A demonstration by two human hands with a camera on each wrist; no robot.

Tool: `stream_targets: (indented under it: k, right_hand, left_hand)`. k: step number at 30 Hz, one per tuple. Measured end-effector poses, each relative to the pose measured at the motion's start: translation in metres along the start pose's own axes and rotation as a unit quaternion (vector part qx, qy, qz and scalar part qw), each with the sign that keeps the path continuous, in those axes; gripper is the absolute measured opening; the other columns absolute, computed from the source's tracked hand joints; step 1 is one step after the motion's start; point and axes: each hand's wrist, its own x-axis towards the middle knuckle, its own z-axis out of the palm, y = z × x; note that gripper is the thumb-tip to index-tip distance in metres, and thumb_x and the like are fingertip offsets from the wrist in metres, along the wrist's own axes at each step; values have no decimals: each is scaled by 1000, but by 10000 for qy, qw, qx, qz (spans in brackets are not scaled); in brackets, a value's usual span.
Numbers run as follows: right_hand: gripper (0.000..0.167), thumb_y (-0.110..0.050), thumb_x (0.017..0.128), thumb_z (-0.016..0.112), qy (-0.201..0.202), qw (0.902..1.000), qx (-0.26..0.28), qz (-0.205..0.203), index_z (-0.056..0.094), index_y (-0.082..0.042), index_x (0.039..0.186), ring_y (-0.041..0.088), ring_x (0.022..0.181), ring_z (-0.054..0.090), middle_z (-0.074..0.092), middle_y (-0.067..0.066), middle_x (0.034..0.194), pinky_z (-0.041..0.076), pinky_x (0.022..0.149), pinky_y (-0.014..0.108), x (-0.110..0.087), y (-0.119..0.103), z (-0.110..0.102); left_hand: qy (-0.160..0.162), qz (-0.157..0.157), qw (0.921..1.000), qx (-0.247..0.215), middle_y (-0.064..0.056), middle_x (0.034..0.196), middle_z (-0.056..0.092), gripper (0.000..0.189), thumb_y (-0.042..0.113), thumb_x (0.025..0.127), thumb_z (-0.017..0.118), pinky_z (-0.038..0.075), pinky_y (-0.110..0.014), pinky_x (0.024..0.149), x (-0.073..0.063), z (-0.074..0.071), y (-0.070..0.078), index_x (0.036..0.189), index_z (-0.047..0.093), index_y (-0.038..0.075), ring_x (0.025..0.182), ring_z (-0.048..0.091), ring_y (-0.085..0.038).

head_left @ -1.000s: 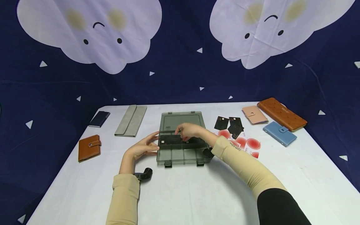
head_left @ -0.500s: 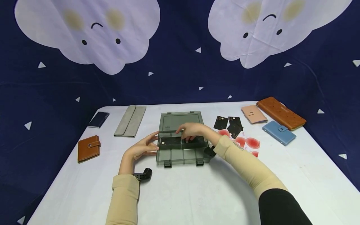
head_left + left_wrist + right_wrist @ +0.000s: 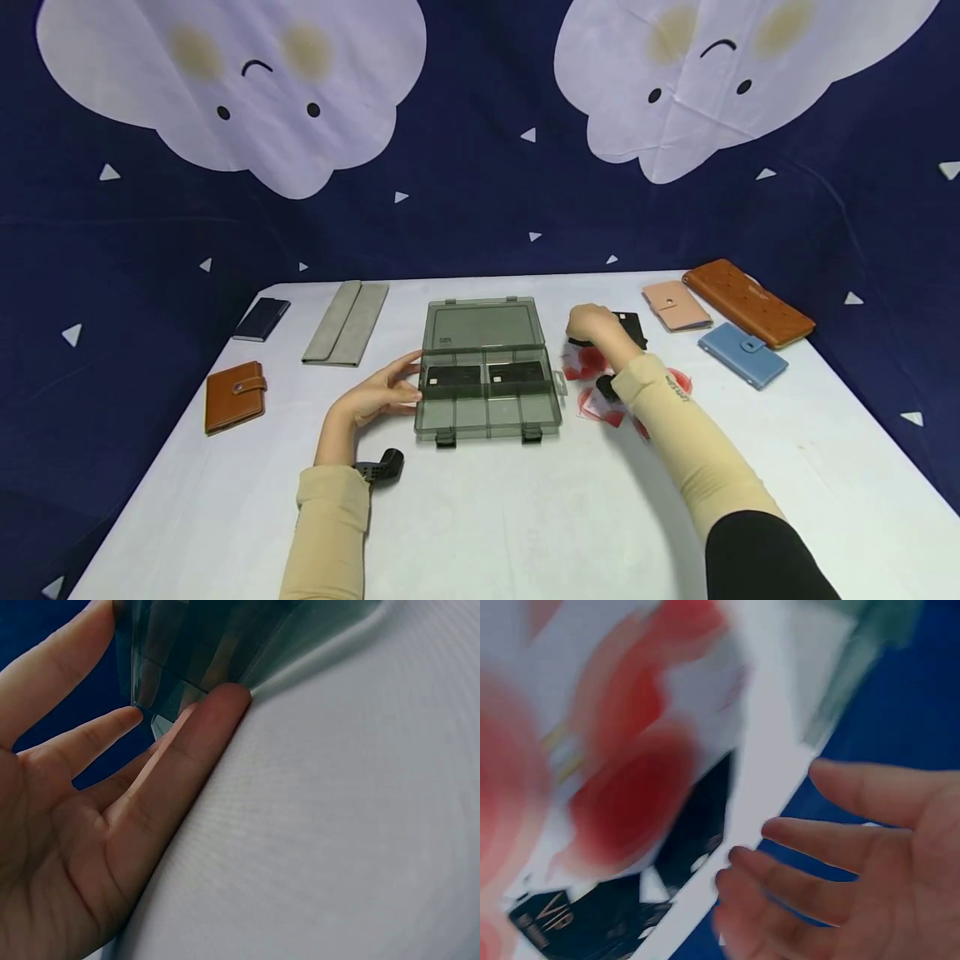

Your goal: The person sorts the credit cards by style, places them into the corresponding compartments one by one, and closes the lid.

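A translucent grey-green compartment box (image 3: 483, 323) lies with its lid folded back on the white table. Two back compartments each hold black cards, seen at the left card (image 3: 453, 375) and the right card (image 3: 517, 372). My left hand (image 3: 378, 394) touches the box's left side with extended fingers; in the left wrist view its fingertips meet the plastic wall. To the right of the box, my right hand (image 3: 592, 323) is over black cards (image 3: 632, 326), partly covering them. In the right wrist view its fingers are extended with nothing held, above blurred red-and-white cards (image 3: 634, 802).
On the left are a brown wallet (image 3: 236, 398), a dark card holder (image 3: 262, 319) and a grey folding wallet (image 3: 347, 323). At the right lie a pink wallet (image 3: 677, 305), a blue wallet (image 3: 742, 355) and a long brown wallet (image 3: 750, 303). A dark-blue cloth hangs behind.
My right hand has left the box's right back compartment and moved right to the loose cards, leaving a black card visible there. The left hand stays at the box's side.
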Motion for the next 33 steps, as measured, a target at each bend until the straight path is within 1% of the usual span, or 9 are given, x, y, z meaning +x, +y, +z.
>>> stream_targets:
  k: [3,8,10,14,16,18,20,22,33]
  right_hand:
    - [41,-33,84,55,-343,9984,-392,237,65,-3,111,45,115,46,54,23,123,37,94,61,8,7,6]
    - [41,-44,81,61,-331,9964,-275,-729,68,-3,86,29,81,56,62,14,89,49,74,44,56,32,30]
    - [35,-38,83,60,-236,9925,-54,-1195,61,-5,71,21,63,47,54,7,70,45,59,36,64,36,34]
    - [27,-31,82,63,143,9824,559,-1776,55,-12,65,16,55,43,49,2,61,37,50,32,86,51,40]
    - [21,-29,79,67,265,9876,614,-1418,61,-8,79,20,65,51,58,8,74,45,59,34,78,45,33]
    - [32,-23,78,68,393,9939,485,-911,60,-2,100,31,85,57,61,18,96,48,75,42,42,29,15]
    - [46,-16,79,66,248,9993,251,-153,51,4,117,43,106,50,54,27,116,40,92,56,6,8,-2]
    - [46,-11,79,63,225,9994,212,132,47,5,119,46,112,45,50,30,121,35,96,60,-9,2,-6]
    - [55,-21,78,69,-60,9955,900,286,47,10,118,45,114,40,46,33,123,39,94,53,-3,14,-4]
  left_hand:
    - [-10,18,10000,23,-19,149,12,86,3,83,64,47,-47,91,-1,-1,1,150,10,14,86,55,-10]
    - [-27,55,10000,13,-20,149,11,87,4,83,64,47,-47,91,-1,0,1,150,9,13,85,55,-10]
    - [-7,52,10000,4,-20,150,10,87,4,83,65,47,-47,92,-2,0,2,150,10,13,85,56,-9]
    - [1,31,10000,-15,-20,150,11,87,4,83,65,47,-46,91,-2,0,2,150,10,13,85,56,-9]
    - [-5,24,10000,-25,-20,149,11,86,3,83,64,47,-46,91,-2,0,2,150,10,13,85,55,-10]
    - [-14,27,10000,-34,-20,149,12,86,3,83,64,47,-46,91,-2,1,2,150,10,13,85,55,-9]
    - [-13,34,10000,-51,-20,149,12,86,3,83,64,48,-46,91,-2,1,2,150,10,13,85,55,-9]
    - [-11,39,10000,-58,-20,149,12,86,3,83,64,48,-46,91,-2,1,2,150,10,13,85,55,-9]
    - [-13,42,10000,-12,-21,149,13,85,2,83,63,48,-46,90,-2,1,2,150,11,12,85,55,-9]
